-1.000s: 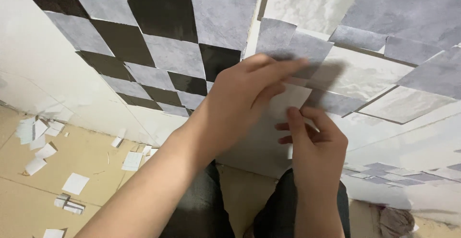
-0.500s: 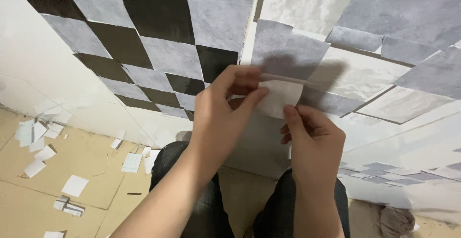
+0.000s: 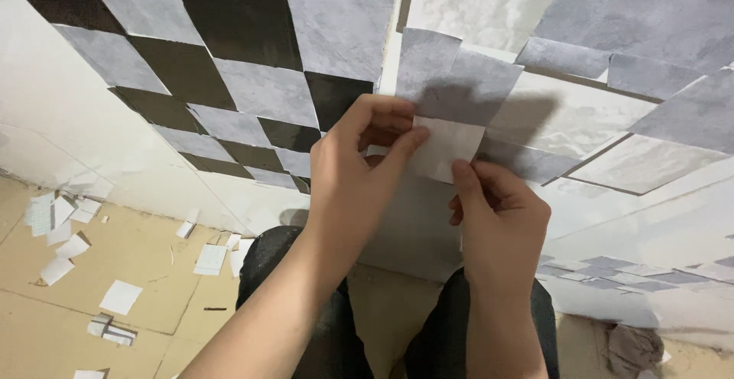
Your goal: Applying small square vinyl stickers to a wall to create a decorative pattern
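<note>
Fingers of my left hand [image 3: 359,176] and right hand [image 3: 497,218] grip clamped on a white paper square [image 3: 443,148]; grey tile [image 3: 459,81] just above, paper scraps [image 3: 122,296] on the floor below-left.

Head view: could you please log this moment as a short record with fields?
Setting: wall corner covered with black and grey square tiles
Left hand: fingers pinch the white sheet at its left edge
Right hand: thumb and fingers grip the sheet's lower edge
Floor: scattered white paper scraps
Person: crouched, dark trousers
</note>
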